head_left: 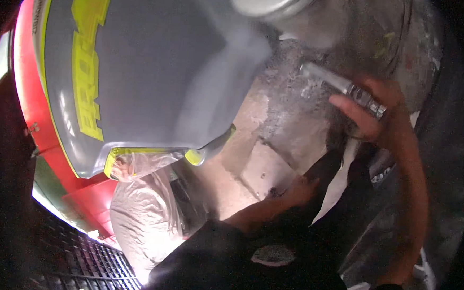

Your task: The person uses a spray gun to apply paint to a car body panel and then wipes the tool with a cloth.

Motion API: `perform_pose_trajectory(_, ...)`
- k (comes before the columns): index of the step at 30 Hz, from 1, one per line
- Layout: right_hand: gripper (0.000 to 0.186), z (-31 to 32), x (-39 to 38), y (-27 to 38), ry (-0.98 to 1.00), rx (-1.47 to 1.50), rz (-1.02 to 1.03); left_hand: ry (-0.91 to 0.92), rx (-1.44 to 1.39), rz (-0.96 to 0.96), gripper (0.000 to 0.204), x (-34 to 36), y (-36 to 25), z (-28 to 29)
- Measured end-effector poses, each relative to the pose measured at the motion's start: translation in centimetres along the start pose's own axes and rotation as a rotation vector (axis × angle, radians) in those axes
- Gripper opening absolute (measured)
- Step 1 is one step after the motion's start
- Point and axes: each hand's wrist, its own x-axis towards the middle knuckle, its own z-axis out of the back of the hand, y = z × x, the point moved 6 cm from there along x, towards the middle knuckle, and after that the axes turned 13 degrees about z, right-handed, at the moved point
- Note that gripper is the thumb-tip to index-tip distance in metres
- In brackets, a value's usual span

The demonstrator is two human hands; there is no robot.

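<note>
— What's on the left?
— A grey panel (151, 71) masked with yellow tape (86, 56), plastic sheeting (143, 214) below, likely to shield what's underneath.
— The left hand (298, 191)?
— Low in the middle, resting near dark clothing; I cannot tell its grip.
— The right hand (377, 116)?
— Fingers wrapped round a metal spray tool (344, 88), nozzle aimed toward the panel.

Dusty concrete floor (274, 147), dark metal grating (92, 264), red wall (28, 90), dim light
</note>
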Motion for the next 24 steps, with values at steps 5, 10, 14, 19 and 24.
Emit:
perform_pose_trajectory(5, 0.04, 2.6, 0.9, -1.9, -0.238, -0.357, 0.06, 0.191, -0.168, 0.135, 0.092, -2.7, -2.6, 3.9)
perform_pose_trajectory(10, 0.039, -0.9, 1.3, -1.5, 0.001, 0.03, 0.033, 0.352, -0.236, 0.259, 0.093, -4.0, -3.8, 4.1)
perform_pose_trajectory(14, 0.041, -2.4, 0.1, -1.7, 0.181, 0.257, 0.064, 0.417, -0.272, 0.278, 0.101, -4.6, -3.7, 3.9)
perform_pose_trajectory(19, 0.04, 1.1, -0.8, -3.7, -0.08, 0.012, -0.136, 0.413, -0.373, 0.207, 0.113, -8.7, -0.9, -0.9)
perform_pose_trajectory(24, 0.039, 1.9, -2.2, -6.0, -0.186, -0.261, -0.169, 0.507, -0.228, 0.23, 0.116, -10.1, -1.3, -1.2)
